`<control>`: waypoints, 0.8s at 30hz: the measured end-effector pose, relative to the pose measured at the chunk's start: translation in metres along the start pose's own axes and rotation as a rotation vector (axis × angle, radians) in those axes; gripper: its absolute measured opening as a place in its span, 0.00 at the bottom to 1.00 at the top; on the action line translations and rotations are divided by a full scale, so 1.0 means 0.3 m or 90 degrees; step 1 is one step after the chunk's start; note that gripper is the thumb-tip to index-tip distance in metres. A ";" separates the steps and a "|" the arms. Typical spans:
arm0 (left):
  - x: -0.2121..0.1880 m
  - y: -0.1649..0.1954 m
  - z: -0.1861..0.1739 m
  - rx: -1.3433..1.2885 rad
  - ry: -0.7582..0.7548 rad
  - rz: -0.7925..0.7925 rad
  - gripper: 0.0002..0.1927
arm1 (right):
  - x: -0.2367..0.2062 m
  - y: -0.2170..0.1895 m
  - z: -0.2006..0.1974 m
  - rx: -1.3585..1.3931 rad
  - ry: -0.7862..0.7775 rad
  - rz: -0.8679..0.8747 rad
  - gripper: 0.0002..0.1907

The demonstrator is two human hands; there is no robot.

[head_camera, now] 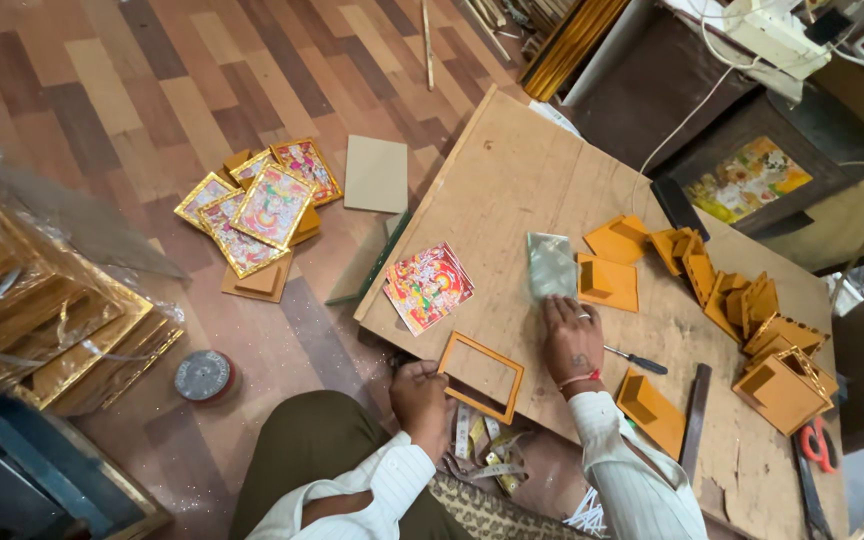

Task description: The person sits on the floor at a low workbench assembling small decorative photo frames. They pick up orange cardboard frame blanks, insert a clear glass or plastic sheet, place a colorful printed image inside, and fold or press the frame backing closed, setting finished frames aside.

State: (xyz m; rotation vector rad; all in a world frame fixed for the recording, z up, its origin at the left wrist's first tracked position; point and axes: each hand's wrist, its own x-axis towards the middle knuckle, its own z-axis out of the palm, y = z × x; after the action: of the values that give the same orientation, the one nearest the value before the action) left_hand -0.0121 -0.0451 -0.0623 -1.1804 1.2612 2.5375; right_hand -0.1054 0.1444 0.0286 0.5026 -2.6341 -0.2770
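While my left hand (420,398) pinches the near corner of the empty orange frame (481,376) to steady it at the tabletop (512,180) edge, my right hand (569,337) presses flat, fingers spread, on the glass pane (552,265) beyond it. A screwdriver (636,360) lies just right of my wrist, printed pictures (428,286) sit left of the pane, and orange backing pieces (722,290) crowd the right side.

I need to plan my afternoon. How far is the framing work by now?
Done, it seems: a pile of framed pictures lies on the floor. In hand: the left hand holds an empty frame at the board's edge, and the right hand rests on a glass pane. Left: a stack of prints and many orange backs lie unused, so probably much remains.
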 end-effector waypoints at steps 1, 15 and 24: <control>-0.001 -0.004 0.002 -0.011 -0.005 -0.008 0.13 | -0.011 0.006 0.000 0.040 0.020 0.003 0.18; -0.026 0.023 0.000 -0.053 -0.061 -0.025 0.16 | 0.072 0.125 -0.122 0.187 0.114 0.114 0.13; -0.049 0.050 0.002 -0.012 -0.068 -0.019 0.15 | 0.047 0.077 -0.109 0.127 0.142 0.014 0.15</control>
State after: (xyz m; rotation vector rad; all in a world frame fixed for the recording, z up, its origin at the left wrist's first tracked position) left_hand -0.0078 -0.0507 -0.0424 -1.0440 1.1889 2.5590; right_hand -0.1092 0.1563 0.0692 0.5363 -2.4589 0.0489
